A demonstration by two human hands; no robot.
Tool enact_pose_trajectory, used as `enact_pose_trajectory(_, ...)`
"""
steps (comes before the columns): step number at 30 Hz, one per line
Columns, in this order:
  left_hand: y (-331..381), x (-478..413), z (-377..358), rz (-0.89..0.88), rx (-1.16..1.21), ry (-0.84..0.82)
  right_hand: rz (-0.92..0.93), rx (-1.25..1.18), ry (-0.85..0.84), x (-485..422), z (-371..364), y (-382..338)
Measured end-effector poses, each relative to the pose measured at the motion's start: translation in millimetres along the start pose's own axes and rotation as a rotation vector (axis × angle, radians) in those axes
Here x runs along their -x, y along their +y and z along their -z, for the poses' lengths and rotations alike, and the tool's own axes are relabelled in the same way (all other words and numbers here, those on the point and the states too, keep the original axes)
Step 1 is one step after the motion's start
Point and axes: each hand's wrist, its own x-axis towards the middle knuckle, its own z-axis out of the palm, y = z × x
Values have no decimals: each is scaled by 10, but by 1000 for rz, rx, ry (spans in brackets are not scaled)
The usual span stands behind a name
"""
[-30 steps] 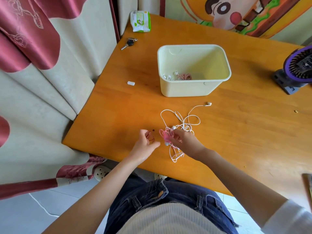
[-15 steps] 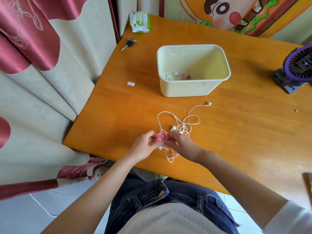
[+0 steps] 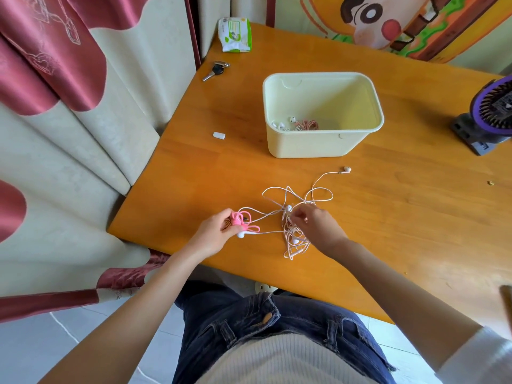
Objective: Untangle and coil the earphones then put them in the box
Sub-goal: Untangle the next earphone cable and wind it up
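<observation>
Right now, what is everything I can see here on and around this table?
table: one, orange wood, fills the middle
box: one, pale cream, on the table's far half
coiled earphones: at least one pink set, more white buds beside it, inside the box
tangled earphones: white and pink cords, near edge, between the hands
wipes packet: one, white and green, far corner
keys: one bunch, dark and silver, near the packet
small white piece: one, left of the box
fan: one, purple, right edge
curtain: cream and red, left
left hand: pinching pink loops
right hand: pinching white cord

Blue jeans (image 3: 266,336), ribbed wht top (image 3: 277,364).
</observation>
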Motion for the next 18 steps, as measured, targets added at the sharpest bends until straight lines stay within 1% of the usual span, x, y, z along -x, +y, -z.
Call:
enact_pose_trajectory(2, -8, 26, 55, -24, -17, 10, -48, 108, 1, 1, 30, 4)
enact_pose_trajectory(4, 23, 41, 78, -54, -38, 21, -27, 291, 14, 6, 9, -40)
enact_pose_trajectory(6, 65, 45, 88, -78, -81, 21, 91, 490, 115, 21, -36, -172)
enact_pose_trajectory(7, 81, 45, 87, -87, -102, 14, 157, 551, 167, 18, -60, -250)
enact_pose_trajectory(8, 96, 44, 81, -95, -115, 1, 225, 565, 212, 13, -84, -317)
enact_pose_trajectory(9, 112, 48, 78, -103, -121, -18, 292, 567, 207, 4, -113, -374)
enact_pose_trajectory(11, 139, 48, 68, -114, -132, -46, 395, 479, 62, -16, -143, -480)
enact_pose_trajectory(12, 143, 46, 68, -113, -136, -53, 389, 398, -63, -27, -161, -516)
enact_pose_trajectory(14, 139, 45, 78, -117, -123, -53, 384, 335, -192, -55, -189, -556)
enact_pose_trajectory(18, 78, 40, 112, -104, -98, -39, 400, 389, -216, -76, -238, -522)
